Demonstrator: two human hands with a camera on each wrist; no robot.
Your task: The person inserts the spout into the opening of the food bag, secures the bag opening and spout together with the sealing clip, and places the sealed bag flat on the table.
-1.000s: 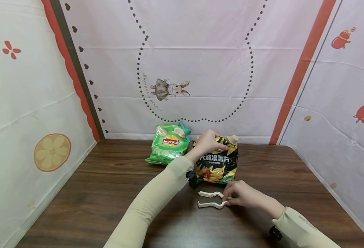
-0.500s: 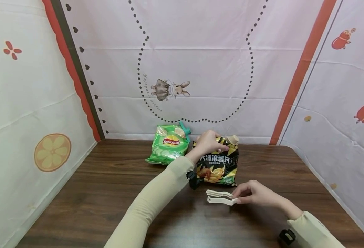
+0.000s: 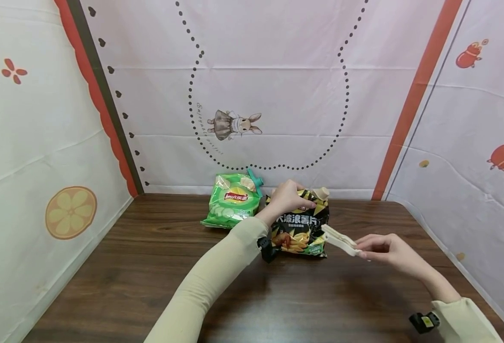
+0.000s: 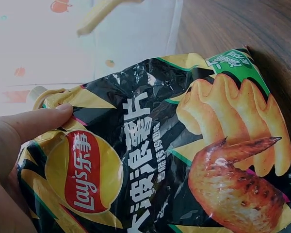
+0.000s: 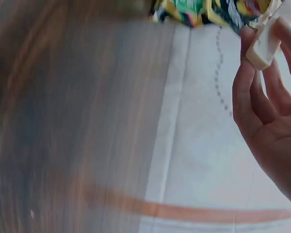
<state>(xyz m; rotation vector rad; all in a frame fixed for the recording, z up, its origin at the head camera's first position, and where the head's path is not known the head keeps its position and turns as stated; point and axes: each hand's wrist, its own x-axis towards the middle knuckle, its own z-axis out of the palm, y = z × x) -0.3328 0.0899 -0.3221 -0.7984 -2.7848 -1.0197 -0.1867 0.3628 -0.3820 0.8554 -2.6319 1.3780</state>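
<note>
My left hand [image 3: 285, 199] grips the top of a black and yellow Lay's chip bag [image 3: 296, 233], its thumb across the front in the left wrist view. A cream pouring spout [image 3: 321, 193] sticks out at the bag's upper right corner. Between thumb and fingers, my right hand [image 3: 392, 252] pinches a cream bag clip [image 3: 339, 239], raised above the table with its far end overlapping the bag's right edge in the head view. Part of the clip [image 4: 103, 17] also shows over the bag in the left wrist view.
A green Lay's chip bag [image 3: 234, 200] stands left of the black one, with a teal spout clip [image 3: 256, 180] at its upper right corner. Both bags are near the back of the dark wooden table [image 3: 149, 267], before a printed cloth backdrop [image 3: 277, 95].
My right hand has lifted the bag clip off the table front and moved it up and right, beside the black bag. The clip's two arms are now closer together. My left hand has stayed put.
</note>
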